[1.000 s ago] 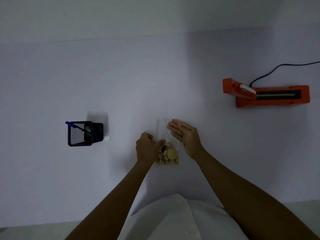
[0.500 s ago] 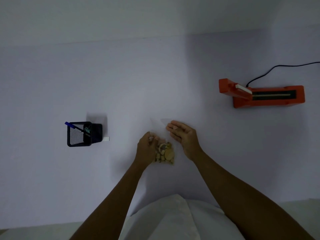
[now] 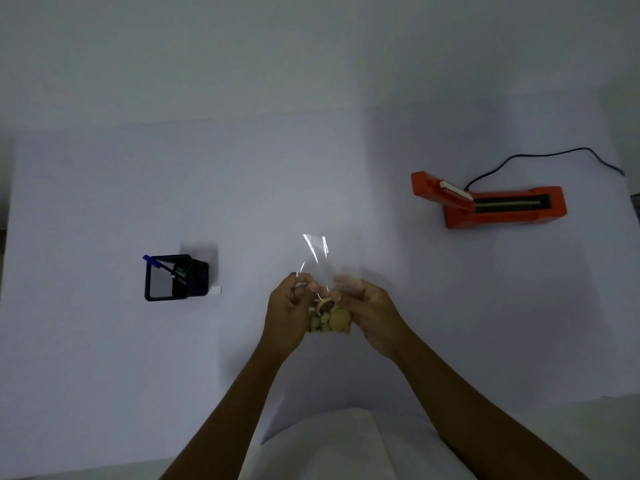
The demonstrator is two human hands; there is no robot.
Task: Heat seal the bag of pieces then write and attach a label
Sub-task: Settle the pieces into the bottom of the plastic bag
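Glossy clear plastic bag (image 3: 317,258); black wire-mesh holder (image 3: 173,278); matt table (image 3: 104,341).

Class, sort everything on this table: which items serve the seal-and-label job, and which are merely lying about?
For the job:
clear bag of pieces
orange heat sealer
blue pen
small white label

Lying about:
black mesh pen holder (only stores the pen)
other holder contents, unclear

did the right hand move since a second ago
Yes. The right hand lay flat and open on the bag, fingers pointing toward the far edge; now it curls around the bag's side, nearer the left hand, judged against the pen holder.
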